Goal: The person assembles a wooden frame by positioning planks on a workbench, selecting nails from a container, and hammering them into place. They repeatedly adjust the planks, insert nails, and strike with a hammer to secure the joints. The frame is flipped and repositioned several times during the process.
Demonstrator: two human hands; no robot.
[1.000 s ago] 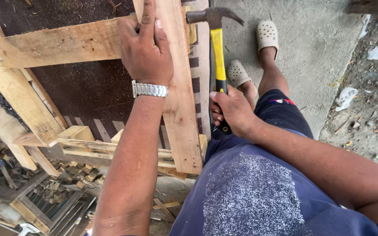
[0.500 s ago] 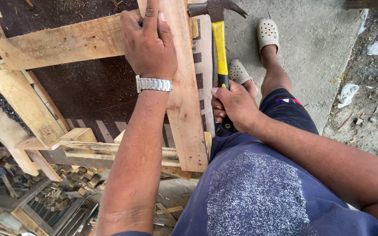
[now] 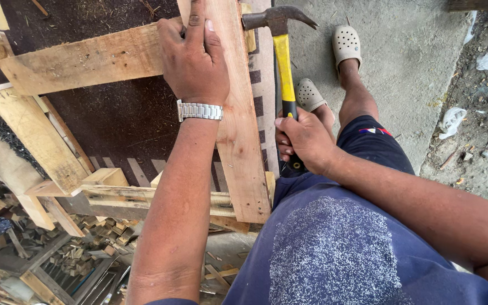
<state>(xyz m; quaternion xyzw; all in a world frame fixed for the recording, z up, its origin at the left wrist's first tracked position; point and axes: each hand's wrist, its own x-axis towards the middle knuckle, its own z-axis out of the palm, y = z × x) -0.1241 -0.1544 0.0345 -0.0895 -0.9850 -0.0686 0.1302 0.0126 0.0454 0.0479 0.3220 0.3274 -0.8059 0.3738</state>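
Head view, looking down. Left hand (image 3: 194, 56) is pressed flat on top of the upright wooden plank (image 3: 238, 124), fingers together and curled over the joint where it crosses the horizontal board (image 3: 86, 62); it pins the wood, not wrapped fully around it. A metal wristwatch (image 3: 200, 110) sits just below that hand.

Right hand (image 3: 306, 141) is clamped tight around the black grip of the claw hammer (image 3: 280, 51). Yellow shaft runs up away from that hand, steel head just right of the left hand's fingertips, beside the plank's edge near the top. Whether the head touches the wood: can't tell.

Progress, my read: frame is partly assembled. Plank and cross board already sit square against each other, and a lower cross piece (image 3: 159, 197) below the left forearm looks joined. No nail visible at the joint under the left hand, so can't confirm that joint is fastened; it looks like the one being worked.

Offcuts (image 3: 80, 254) are heaped under the left elbow. Feet in clogs (image 3: 345, 45) stand on concrete beyond the right hand.
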